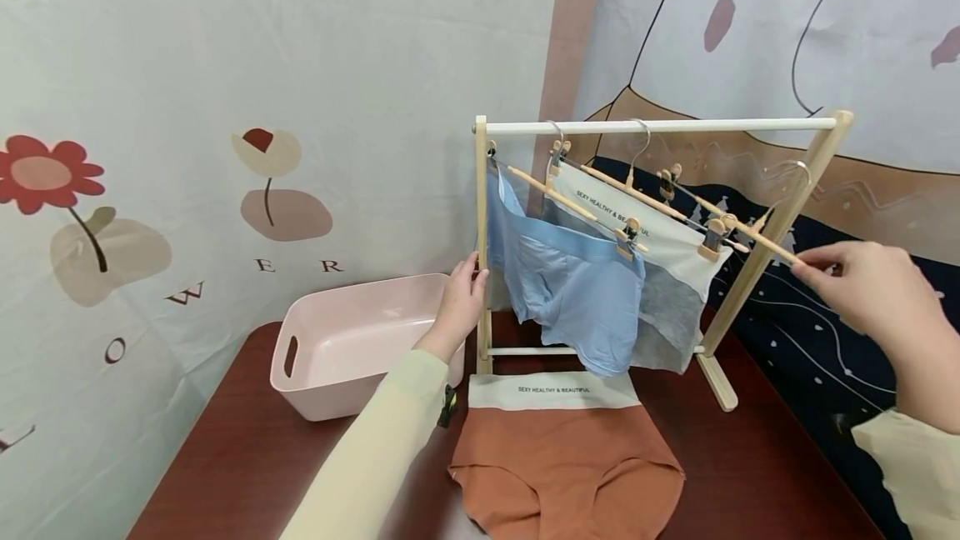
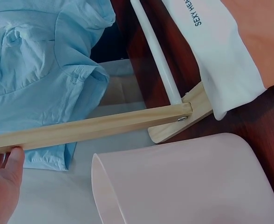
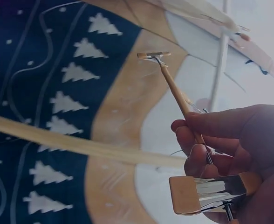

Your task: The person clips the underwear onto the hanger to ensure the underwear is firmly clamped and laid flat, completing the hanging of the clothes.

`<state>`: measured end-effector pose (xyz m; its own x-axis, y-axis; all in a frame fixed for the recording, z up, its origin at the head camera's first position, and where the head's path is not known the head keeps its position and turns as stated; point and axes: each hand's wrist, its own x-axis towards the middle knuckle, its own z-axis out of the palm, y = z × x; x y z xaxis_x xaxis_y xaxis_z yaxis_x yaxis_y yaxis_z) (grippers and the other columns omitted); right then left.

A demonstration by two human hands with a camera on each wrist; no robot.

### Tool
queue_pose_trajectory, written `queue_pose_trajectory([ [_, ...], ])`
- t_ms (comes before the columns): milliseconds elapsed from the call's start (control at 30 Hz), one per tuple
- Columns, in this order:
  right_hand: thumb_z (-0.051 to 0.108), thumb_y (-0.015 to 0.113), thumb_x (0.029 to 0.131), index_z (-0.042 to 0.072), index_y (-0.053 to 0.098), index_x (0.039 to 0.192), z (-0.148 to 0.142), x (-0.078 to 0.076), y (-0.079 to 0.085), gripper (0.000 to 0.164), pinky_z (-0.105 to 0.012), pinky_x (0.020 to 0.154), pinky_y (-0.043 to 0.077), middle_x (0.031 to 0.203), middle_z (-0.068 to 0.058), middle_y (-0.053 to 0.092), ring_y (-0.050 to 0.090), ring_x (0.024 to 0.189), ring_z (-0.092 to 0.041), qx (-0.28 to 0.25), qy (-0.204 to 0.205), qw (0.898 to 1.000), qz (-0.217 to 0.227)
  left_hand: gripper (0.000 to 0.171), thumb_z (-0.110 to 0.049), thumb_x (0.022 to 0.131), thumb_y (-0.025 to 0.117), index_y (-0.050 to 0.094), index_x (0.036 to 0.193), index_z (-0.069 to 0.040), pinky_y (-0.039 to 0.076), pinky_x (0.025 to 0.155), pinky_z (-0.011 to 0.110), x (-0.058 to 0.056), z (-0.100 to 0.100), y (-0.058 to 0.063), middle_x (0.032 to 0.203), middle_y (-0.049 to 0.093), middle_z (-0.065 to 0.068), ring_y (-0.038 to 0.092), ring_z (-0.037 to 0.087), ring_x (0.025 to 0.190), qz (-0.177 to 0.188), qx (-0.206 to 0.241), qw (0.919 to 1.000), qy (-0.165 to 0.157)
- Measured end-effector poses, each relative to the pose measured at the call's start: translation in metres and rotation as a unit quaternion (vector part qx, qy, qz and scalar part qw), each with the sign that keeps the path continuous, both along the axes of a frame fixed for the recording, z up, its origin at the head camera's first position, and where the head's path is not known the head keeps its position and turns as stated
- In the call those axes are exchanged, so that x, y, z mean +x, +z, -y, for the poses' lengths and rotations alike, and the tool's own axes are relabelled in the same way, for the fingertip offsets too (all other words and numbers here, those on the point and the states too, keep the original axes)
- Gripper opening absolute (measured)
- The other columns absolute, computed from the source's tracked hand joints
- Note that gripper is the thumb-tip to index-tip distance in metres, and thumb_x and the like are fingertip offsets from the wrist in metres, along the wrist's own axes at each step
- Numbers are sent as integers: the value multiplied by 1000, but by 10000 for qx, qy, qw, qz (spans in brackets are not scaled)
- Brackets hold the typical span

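In the head view my left hand (image 1: 459, 302) grips the left wooden upright of a small clothes rack (image 1: 482, 190). The left wrist view shows its thumb and fingers (image 2: 17, 161) pinching that post. On the right, my right hand (image 1: 862, 282) pinches a wooden clip hanger (image 1: 772, 246) near one end, no garment on it. A clip (image 3: 183, 196) of this hanger lies close to my fingers in the right wrist view. Blue underpants (image 1: 592, 290) and grey underpants with a white waistband (image 1: 663, 315) hang from other hangers on the rack.
Brown briefs (image 1: 562, 457) with a white waistband lie flat on the dark red table (image 1: 202, 457) in front of the rack. A pink basin (image 1: 337, 394) stands to the left. Behind is a printed cloth backdrop (image 1: 397, 65).
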<state>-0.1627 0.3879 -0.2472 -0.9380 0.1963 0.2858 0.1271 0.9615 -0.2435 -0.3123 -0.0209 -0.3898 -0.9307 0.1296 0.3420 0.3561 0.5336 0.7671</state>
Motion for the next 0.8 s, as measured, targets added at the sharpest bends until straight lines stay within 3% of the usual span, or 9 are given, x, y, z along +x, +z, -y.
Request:
queue_pose_trajectory([
  [233, 24, 57, 94, -9, 62, 107, -15, 9, -45, 36, -31, 41, 37, 71, -12, 57, 45, 50, -19, -348, 228, 9972, 620, 49, -24, 102, 41, 33, 145, -2, 41, 104, 42, -1, -1, -1, 139, 44, 21, 49, 33, 124, -58, 15, 10000, 40],
  [533, 25, 67, 86, 1, 72, 91, -26, 12, -91, 25, -33, 56, 41, 77, -6, 69, 53, 66, -14, -348, 602, 9917, 1080, 49, -24, 102, 41, 33, 146, -3, 44, 101, 40, 3, -3, -1, 138, 45, 19, 51, 31, 123, 61, 199, 9997, 154],
  [800, 22, 65, 87, 2, 72, 91, -20, 15, -122, 22, -29, 54, 40, 74, -1, 65, 50, 64, -14, -741, 706, 9845, 1422, 46, -20, 101, 43, 36, 144, -3, 47, 97, 39, 4, -6, 0, 136, 48, 20, 53, 31, 120, 16, 408, 9989, 223],
])
